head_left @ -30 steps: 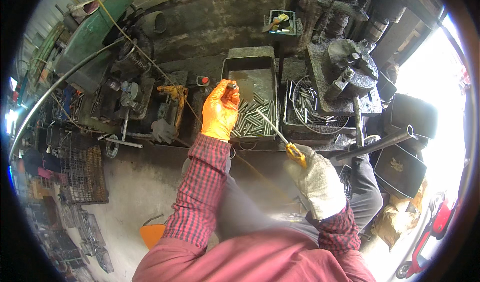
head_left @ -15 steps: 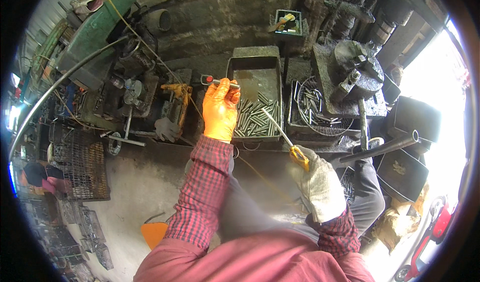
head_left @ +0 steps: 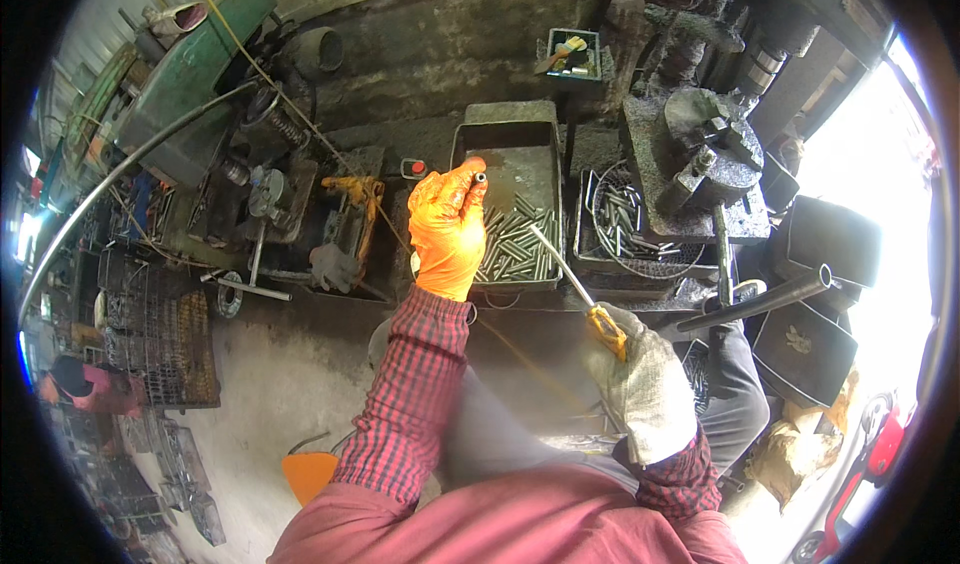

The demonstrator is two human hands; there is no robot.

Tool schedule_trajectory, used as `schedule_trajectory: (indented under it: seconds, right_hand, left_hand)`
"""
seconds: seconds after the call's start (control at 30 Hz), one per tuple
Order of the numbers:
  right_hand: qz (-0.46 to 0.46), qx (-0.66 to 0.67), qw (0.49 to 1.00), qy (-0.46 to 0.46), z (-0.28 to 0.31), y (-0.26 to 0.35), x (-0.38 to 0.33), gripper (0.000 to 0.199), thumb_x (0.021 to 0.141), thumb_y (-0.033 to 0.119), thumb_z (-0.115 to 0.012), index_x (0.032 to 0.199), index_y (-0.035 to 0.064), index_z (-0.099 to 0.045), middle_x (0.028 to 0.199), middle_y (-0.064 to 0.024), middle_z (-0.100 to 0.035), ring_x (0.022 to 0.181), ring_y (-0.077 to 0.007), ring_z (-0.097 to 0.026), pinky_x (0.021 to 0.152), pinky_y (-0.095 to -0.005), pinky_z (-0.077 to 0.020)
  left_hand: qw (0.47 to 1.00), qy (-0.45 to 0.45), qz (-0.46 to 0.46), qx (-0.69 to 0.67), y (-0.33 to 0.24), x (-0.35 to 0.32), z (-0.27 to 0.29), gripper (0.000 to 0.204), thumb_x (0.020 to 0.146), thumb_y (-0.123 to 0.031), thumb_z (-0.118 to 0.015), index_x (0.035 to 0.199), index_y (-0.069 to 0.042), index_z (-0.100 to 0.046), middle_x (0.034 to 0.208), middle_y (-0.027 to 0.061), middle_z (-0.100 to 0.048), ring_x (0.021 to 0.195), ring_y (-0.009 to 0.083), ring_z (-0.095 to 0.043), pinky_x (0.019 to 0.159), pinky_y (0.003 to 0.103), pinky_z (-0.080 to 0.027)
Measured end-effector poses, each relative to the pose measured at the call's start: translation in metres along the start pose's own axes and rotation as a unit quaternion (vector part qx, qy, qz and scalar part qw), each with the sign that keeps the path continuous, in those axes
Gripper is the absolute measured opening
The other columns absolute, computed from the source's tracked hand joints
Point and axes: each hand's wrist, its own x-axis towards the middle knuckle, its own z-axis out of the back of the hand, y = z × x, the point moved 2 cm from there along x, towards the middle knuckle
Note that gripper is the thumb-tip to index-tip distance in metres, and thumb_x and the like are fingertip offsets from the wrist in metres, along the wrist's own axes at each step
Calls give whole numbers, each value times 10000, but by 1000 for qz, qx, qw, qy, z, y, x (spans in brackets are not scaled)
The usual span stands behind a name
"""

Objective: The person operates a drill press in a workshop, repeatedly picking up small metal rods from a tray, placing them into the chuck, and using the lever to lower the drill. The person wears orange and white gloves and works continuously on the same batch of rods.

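My left hand [head_left: 447, 226], in an orange rubber glove, pinches a small metal tube [head_left: 480, 178] whose hollow end faces me. It hangs above the left side of a metal tray [head_left: 558, 189] that holds a heap of short metal tubes [head_left: 520, 243]. In a pale cloth work glove, my right hand [head_left: 640, 379] is closed around the yellow handle of a screwdriver-like tool [head_left: 566, 270]. The tool's thin shaft slants up and left, its tip over the tray's right side, apart from the tube in my left hand.
Right of the tray, a wire basket [head_left: 640, 254] holds more tubes, beside a drilling machine with a round chuck [head_left: 712, 129]. A thick pipe handle [head_left: 770, 297] juts out near my right knee. At left stand another machine [head_left: 268, 194] and a grey glove [head_left: 332, 266]. A red button box [head_left: 414, 169] sits behind.
My left hand has turned the tube from lying sideways to pointing its end at me, and shifted slightly down. My right hand and tool have moved a little down and right.
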Motion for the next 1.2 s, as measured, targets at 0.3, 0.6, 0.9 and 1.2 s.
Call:
schedule_trajectory:
  seconds: [0.3, 0.6, 0.9, 1.2]
  right_hand:
    - [27, -10, 999, -26, -4, -6, -1, 445, 924, 243, -790, 1340, 103, -717, 1091, -229, -774, 1045, -409, -753, 885, -452, -593]
    - [36, -2, 999, -16, -6, -4, -1, 451, 937, 248, -781, 1352, 88, -707, 1112, -237, -773, 1063, -395, -758, 895, -451, -593]
    - [-6, -51, 999, -16, -2, -5, 0, 483, 943, 270, -778, 1369, 58, -695, 1139, -239, -772, 1097, -402, -748, 927, -453, -590]
    - [-8, -97, 994, 55, -3, 5, 2, 477, 953, 318, -770, 1361, 82, -698, 1086, -240, -775, 1026, -418, -752, 879, -479, -597]
  left_hand:
    - [990, 3, -63, 124, -5, 0, 3, 248, 935, -111, -797, 1181, -132, -810, 1038, 48, -794, 1059, 263, -728, 1122, 486, -435]
    - [988, 24, -67, 140, -9, 1, 7, 276, 919, -102, -793, 1190, -156, -810, 1072, 19, -795, 1086, 247, -714, 1161, 481, -391]
    - [985, 129, -68, 94, -3, -15, 5, 244, 993, -106, -707, 1210, -181, -788, 1139, -12, -782, 1099, 222, -701, 1206, 483, -354]
    - [983, 143, -65, 93, 14, -38, 25, 237, 992, -69, -686, 1194, -156, -776, 1132, -4, -777, 1098, 237, -702, 1214, 481, -354]
